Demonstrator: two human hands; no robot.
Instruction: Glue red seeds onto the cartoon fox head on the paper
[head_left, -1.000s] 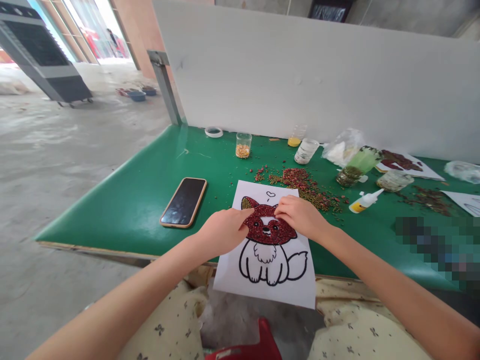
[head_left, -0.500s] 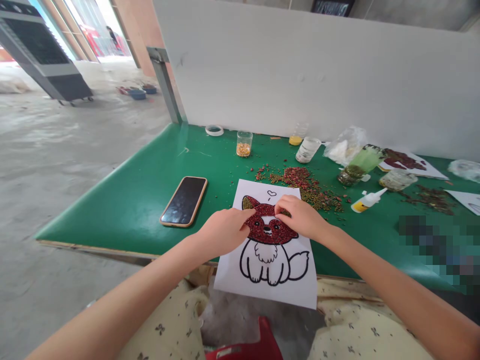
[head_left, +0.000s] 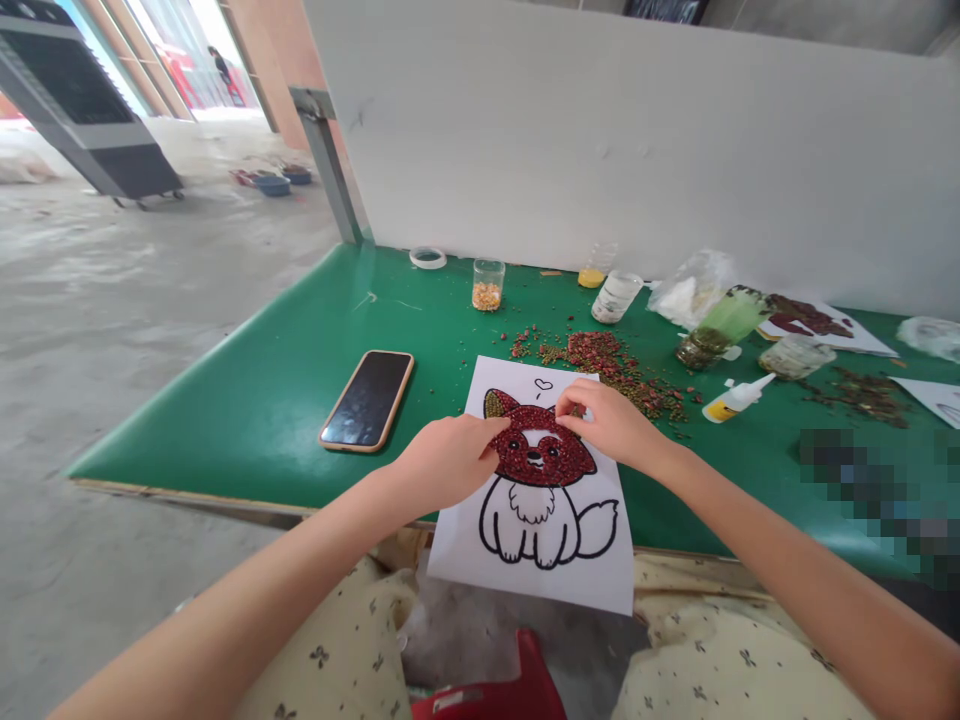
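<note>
A white sheet [head_left: 465,545] with a black-outlined fox drawing lies in front of me, its near end jutting past the table's edge. Dark red beans cover most of the fox's head [head_left: 536,470]; green ones fill its left ear. The body, tail and small heart are bare paper. My left hand [head_left: 450,450] rests on the sheet at the head's left side, index finger stretched out and thumb apart. Over the right ear, my right hand [head_left: 600,418] pinches thumb and fingertips together; anything between them is too small to make out.
Red and green beans [head_left: 615,370] are scattered behind the sheet. A phone [head_left: 367,400] lies left, a glue bottle [head_left: 739,400] right. Farther back are a cup of corn kernels [head_left: 487,290], a clear cup [head_left: 616,297], a green container [head_left: 720,325] and a plastic bag [head_left: 690,290].
My right hand has shifted slightly up and right at the fox's right ear, its fingertips still together. My left hand stays in place on the sheet.
</note>
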